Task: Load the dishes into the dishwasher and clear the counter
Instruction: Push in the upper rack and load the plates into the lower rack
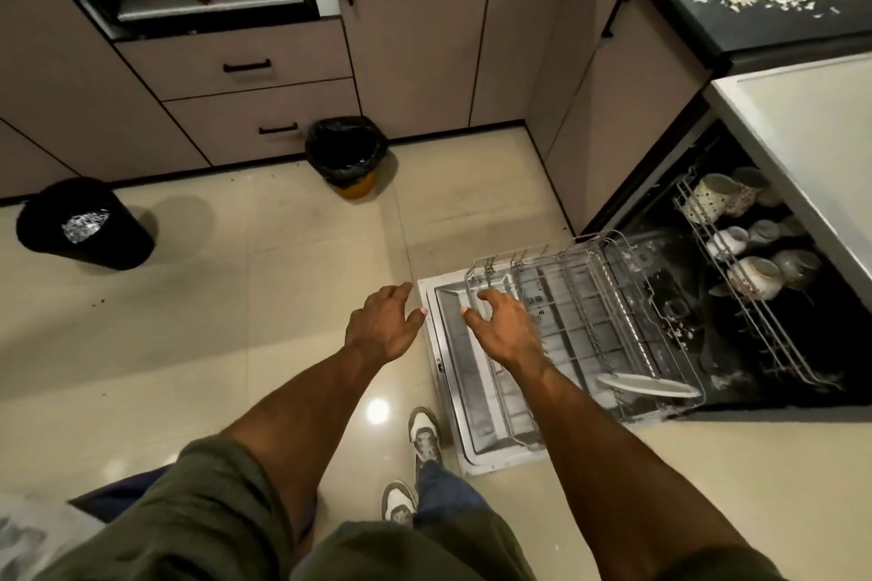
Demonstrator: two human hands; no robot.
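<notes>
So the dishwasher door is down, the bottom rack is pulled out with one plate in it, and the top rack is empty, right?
Not quite: the top rack holds several mugs, as the head view shows. The door is down and the bottom rack is out with one plate.

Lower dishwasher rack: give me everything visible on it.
The lower rack is a silver wire basket with upright tines, pulled fully out over the open door. It looks nearly empty: one white plate lies near its right-front corner. The right hand hovers open at its front rail; contact cannot be told.
</notes>
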